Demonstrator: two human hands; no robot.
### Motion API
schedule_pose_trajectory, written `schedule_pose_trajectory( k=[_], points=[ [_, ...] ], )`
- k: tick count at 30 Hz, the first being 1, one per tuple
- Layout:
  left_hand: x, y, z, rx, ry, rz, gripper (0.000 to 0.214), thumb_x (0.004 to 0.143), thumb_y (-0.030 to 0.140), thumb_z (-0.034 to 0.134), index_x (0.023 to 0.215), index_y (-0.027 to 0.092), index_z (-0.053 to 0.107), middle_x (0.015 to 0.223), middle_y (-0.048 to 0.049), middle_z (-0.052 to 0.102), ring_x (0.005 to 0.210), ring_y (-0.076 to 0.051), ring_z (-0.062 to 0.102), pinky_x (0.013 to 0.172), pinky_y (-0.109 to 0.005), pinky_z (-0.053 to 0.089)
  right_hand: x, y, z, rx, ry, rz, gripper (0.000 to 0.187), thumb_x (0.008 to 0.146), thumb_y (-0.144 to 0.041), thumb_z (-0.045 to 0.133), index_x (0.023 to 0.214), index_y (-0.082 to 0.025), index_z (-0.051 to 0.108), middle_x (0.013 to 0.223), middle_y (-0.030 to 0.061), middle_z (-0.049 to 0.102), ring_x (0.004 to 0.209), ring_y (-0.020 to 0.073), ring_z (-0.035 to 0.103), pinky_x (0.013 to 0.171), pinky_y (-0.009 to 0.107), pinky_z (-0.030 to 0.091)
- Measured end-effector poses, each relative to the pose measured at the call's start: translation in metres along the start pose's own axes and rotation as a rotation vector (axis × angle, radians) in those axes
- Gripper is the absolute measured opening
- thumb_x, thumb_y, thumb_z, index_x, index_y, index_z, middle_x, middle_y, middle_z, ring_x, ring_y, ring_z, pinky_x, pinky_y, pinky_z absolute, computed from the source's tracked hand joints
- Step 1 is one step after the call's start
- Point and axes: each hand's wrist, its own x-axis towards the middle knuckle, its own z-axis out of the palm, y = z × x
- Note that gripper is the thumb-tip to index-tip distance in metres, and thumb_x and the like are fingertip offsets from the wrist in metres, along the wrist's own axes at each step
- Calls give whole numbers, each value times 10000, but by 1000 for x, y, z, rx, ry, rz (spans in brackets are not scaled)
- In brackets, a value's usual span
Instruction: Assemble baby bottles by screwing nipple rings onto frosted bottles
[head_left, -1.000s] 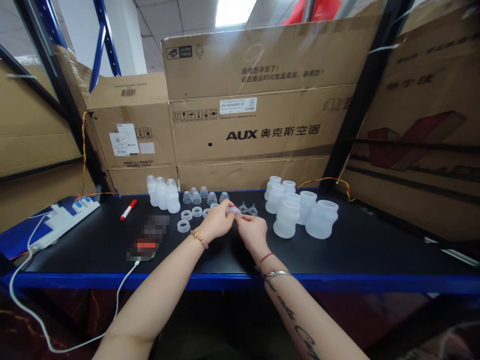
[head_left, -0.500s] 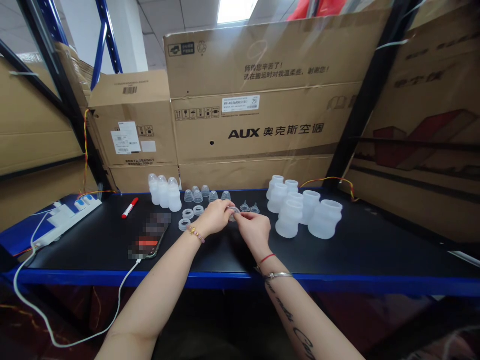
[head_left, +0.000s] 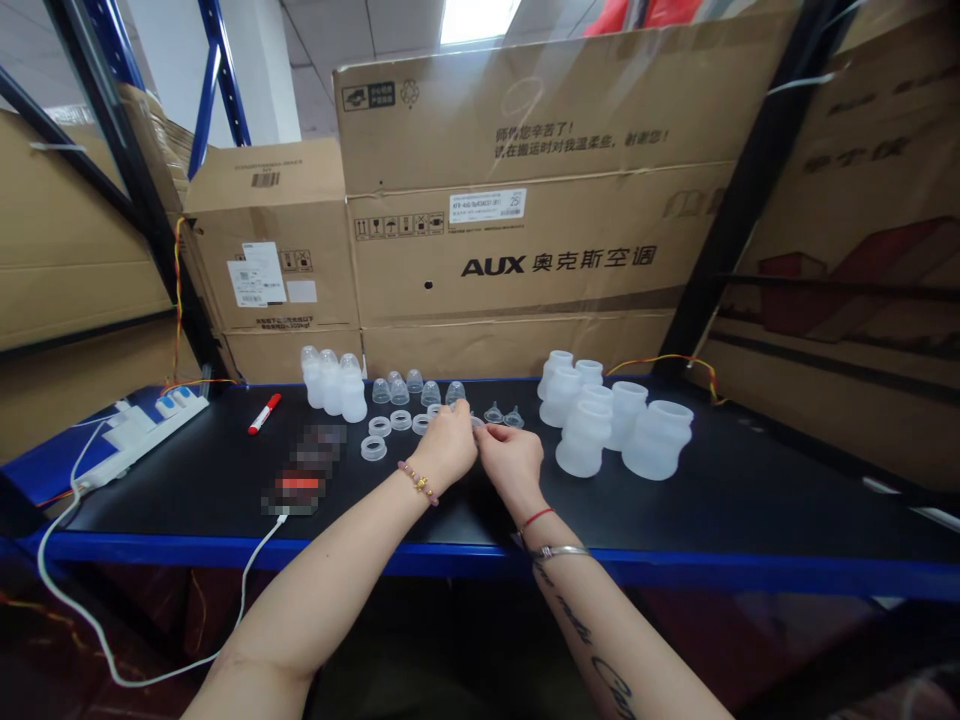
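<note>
My left hand (head_left: 450,438) is closed, its fingers pinched around the far side of a small clear bottle ring (head_left: 477,422). My right hand (head_left: 511,458) pinches the same ring from the right, thumb and fingertips together. The fingers cover most of the ring, so whether a nipple sits inside it cannot be seen. Just beyond my right hand lie two clear silicone nipples (head_left: 513,418). To the left of my left hand are several loose clear rings (head_left: 379,426), and behind them stand several transparent domed caps (head_left: 430,393).
Several frosted open-topped bottles (head_left: 655,442) stand on the right. Three capped bottles (head_left: 352,392) stand at the left. Farther left are a red marker (head_left: 265,414), a phone (head_left: 301,484) on a white cable and a power strip (head_left: 146,440). Cardboard boxes (head_left: 555,300) wall the back.
My left hand has turned at the wrist and shifted slightly right, and more loose rings show beside it. The ring between my fingers is now more hidden. My right hand stays nearly in place.
</note>
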Motion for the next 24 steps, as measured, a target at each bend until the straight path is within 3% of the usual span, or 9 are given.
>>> schedule_pose_trajectory(
  k=[4,7,10,16,21,24],
  points=[
    [2,-6,-4,-74,-2,51,202,891,134,421,1041,118,556,1036,-168,653,983,-243,639,868,-340,482,0,-1,-1,-7,16,-2,239,683,-329,617,690,-141,764,621,74,708,604,204,617,564,279,409],
    [6,-17,-9,-232,-92,74,164,882,172,461,997,173,578,916,-72,688,865,-192,660,839,-318,505,0,-2,-2,1,31,3,254,660,-351,629,693,-138,764,590,66,690,579,198,601,536,276,389],
    [9,-25,-8,-391,-162,32,176,834,155,524,996,184,587,822,-21,684,712,-149,651,755,-297,538,1,-2,-2,38,23,8,281,626,-371,653,708,-128,768,580,61,679,560,189,588,517,270,376],
    [14,-27,-3,-777,-208,-121,103,833,116,554,926,158,567,778,-20,645,639,-111,645,658,-255,564,4,-2,2,263,-3,48,435,576,-454,705,763,-67,767,558,62,652,524,166,544,493,263,378],
    [9,-20,-10,-660,-92,-151,189,802,50,536,928,187,569,727,4,630,585,-109,629,582,-220,532,1,-4,1,137,-99,13,464,592,-568,695,518,-109,689,355,-7,449,397,120,398,416,263,268],
    [4,-16,-13,-509,-32,-140,217,779,42,527,919,197,586,653,11,618,569,-124,615,598,-229,516,-3,-8,0,66,-88,-67,455,642,-563,657,483,-136,666,362,4,472,404,125,421,429,263,276]
  ],
)
